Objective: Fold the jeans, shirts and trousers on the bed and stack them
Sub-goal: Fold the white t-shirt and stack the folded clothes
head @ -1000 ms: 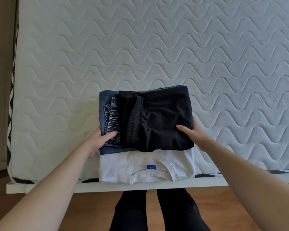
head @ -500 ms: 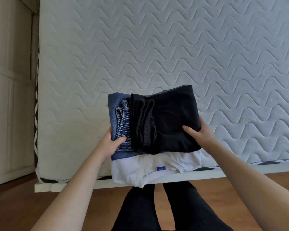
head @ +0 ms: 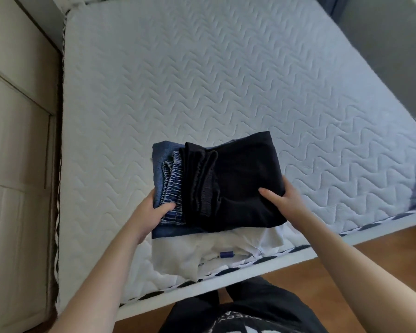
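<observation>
A stack of folded clothes is held above the near edge of the mattress (head: pixel 226 80). Black trousers (head: pixel 238 183) lie on top, folded blue jeans (head: pixel 165 179) under them, and a white shirt (head: pixel 190 253) with a blue neck label hangs loosely at the bottom. My left hand (head: pixel 149 212) grips the stack's left side, thumb on the jeans' waistband. My right hand (head: pixel 286 200) grips the right side, thumb on the black trousers, fingers hidden beneath.
The quilted white mattress stretches away beyond the stack. A beige wardrobe (head: pixel 15 140) stands close along the left. Wooden floor (head: pixel 382 248) and my dark-trousered legs (head: pixel 238 308) are below the white bed frame. A grey wall is at far right.
Both hands have lifted the stack off the mattress; the white shirt now sags below it. The view has tilted and turned, showing more of the bed and wardrobe.
</observation>
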A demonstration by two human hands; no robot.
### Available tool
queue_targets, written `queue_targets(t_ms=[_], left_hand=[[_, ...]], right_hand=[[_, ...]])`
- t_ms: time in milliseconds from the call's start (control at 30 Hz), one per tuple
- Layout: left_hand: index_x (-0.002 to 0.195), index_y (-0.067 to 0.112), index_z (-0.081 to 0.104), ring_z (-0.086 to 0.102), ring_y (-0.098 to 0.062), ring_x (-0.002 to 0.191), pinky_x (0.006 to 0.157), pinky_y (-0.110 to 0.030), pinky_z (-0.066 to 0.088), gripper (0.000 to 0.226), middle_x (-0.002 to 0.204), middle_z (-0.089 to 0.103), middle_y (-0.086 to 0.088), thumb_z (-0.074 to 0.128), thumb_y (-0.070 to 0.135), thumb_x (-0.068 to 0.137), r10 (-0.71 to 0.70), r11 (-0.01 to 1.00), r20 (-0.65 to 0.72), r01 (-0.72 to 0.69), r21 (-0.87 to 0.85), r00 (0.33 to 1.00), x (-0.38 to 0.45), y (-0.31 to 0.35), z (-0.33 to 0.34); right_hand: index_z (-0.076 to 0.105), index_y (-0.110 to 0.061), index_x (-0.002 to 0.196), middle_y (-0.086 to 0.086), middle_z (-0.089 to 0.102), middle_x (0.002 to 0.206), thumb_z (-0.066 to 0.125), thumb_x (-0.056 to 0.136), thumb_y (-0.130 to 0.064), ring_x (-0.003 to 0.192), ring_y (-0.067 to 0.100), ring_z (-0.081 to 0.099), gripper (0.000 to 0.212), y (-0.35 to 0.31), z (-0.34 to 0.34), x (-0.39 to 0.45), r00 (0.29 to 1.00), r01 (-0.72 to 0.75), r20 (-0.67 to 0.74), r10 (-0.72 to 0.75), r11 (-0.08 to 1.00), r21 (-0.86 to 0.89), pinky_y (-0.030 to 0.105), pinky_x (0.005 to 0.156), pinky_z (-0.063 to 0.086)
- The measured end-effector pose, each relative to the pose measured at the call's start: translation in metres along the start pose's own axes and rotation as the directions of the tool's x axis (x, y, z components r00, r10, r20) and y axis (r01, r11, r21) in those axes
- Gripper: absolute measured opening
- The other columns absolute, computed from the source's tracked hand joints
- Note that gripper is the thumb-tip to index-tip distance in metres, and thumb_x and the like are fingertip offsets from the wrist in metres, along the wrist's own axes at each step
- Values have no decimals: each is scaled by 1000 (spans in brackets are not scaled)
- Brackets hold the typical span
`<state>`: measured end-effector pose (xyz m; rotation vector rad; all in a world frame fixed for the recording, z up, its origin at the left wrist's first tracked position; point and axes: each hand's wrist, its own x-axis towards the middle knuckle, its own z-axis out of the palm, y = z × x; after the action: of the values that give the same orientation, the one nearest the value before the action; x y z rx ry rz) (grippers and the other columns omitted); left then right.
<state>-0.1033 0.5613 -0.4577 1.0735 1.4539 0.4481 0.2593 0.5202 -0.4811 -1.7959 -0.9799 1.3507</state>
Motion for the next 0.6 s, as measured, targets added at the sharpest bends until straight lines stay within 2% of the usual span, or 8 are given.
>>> queue_targets(t_ms=[200, 367, 467, 600], left_hand=[[105, 52, 61, 72, -10, 92, 83, -35, 54, 36, 104, 73, 12, 68, 36, 73, 146, 986, 96, -154, 72, 985, 4, 80, 12], [109, 44, 61, 72, -14, 92, 81, -37, 55, 34, 104, 74, 10, 68, 24, 83, 252, 961, 172, -267, 70, 952, 5, 116, 23], [105, 48, 62, 72, -12, 91, 78, -33, 54, 34, 104, 74, 12, 67, 23, 83, 298, 942, 255, -326, 76, 920, 0, 129, 30], [99, 52, 64, 72, -15, 91, 80, -37, 55, 34, 103, 74, 9, 68, 28, 75, 319, 928, 351, -365, 74, 880, -5, 140, 42]], right_hand=[[56, -44, 115, -18, 68, 106, 77, 80, -42, 84, -7, 65, 40, -34, -39, -33, 987, 26, -161, -8, 993, 111, 12, 63, 51], [57, -56, 96, -24, 69, 96, 78, 72, -51, 82, -7, 66, 33, -48, -55, -69, 953, 77, -301, -24, 983, 166, 13, 62, 52], [58, -49, 107, -21, 70, 101, 78, 72, -49, 85, -5, 67, 40, -44, -59, -96, 916, 114, -400, -29, 975, 191, 17, 70, 52], [58, -42, 109, -18, 70, 103, 79, 77, -43, 83, -6, 67, 38, -38, -57, -137, 863, 132, -504, -3, 966, 221, 12, 64, 51]])
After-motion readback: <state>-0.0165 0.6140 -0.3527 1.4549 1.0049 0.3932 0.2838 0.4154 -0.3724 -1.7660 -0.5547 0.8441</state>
